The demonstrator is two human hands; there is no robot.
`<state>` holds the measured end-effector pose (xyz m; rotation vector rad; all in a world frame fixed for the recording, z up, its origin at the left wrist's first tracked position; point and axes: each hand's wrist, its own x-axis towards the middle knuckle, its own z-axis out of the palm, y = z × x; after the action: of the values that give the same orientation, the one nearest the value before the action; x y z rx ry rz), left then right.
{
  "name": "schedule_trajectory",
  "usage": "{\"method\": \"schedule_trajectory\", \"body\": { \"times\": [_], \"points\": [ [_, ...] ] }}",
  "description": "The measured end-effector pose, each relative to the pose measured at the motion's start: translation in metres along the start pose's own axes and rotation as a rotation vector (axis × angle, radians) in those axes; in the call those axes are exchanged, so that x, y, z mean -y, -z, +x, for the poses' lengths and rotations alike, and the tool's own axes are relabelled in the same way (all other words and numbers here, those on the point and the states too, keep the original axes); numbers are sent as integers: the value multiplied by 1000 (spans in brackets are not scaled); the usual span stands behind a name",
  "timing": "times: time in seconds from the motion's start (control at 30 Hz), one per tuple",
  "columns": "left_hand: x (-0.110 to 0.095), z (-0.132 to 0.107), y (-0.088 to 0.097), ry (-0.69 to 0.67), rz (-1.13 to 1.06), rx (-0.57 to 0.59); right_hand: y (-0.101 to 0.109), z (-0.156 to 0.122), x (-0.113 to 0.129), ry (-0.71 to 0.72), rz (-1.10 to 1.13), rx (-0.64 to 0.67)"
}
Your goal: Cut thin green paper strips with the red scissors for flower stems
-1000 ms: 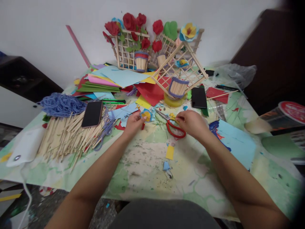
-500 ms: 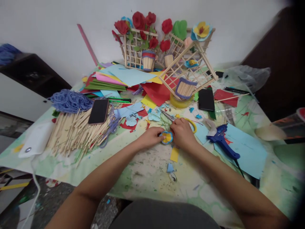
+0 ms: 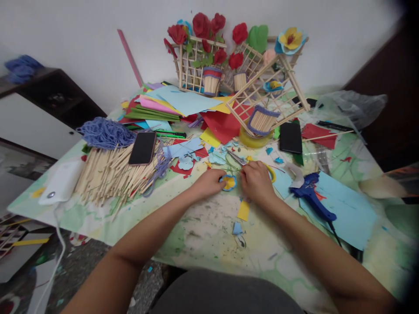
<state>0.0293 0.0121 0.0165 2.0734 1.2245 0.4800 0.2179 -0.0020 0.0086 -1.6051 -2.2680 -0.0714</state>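
My left hand (image 3: 212, 183) is closed, its fingertips pinching the edge of a small paper flower (image 3: 229, 183) with a blue rim and a yellow middle. Just to the right of the flower is my right hand (image 3: 257, 181), fingers curled together, a small gap apart from the petals. Whatever may be between those fingers is hidden. Scissors (image 3: 236, 158) with a yellow handle lie behind and partly under my right hand. A yellow paper strip (image 3: 243, 210) lies on the tablecloth below the hands. Blue paper scraps (image 3: 218, 156) are scattered beyond them.
A blue glue gun (image 3: 314, 198) rests on light blue paper (image 3: 347, 209) at right. Wooden sticks (image 3: 108, 174), purple yarn (image 3: 106, 133) and a phone (image 3: 142, 148) lie at left. Behind stand a tilted stick lattice (image 3: 235, 115) and red paper roses (image 3: 201, 25).
The whole view has shifted, so the table things appear farther right. My right hand has drawn slightly away from the flower, which stays in my left hand.
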Motion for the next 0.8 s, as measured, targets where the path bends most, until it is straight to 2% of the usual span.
{"method": "schedule_trajectory", "body": {
  "times": [0.2, 0.37, 0.47, 0.53, 0.67, 0.8],
  "points": [
    [7, 2, 17, 7, 144, 30, -1, 1, -6, 4, 62, -68],
    [3, 0, 23, 5, 339, 80, 2, 1, -3, -19, 228, -157],
    [2, 0, 24, 24, 372, 106, 6, 0, 2, -19, 361, -229],
    [3, -1, 23, -8, 346, 83, 7, -1, 7, -11, 442, -275],
    [-2, -3, 20, -101, 213, -95, 8, -5, 17, 12, 543, -302],
    [-11, -2, 18, -72, -170, -162, 6, -8, 25, 47, 578, -266]
  ]
}}
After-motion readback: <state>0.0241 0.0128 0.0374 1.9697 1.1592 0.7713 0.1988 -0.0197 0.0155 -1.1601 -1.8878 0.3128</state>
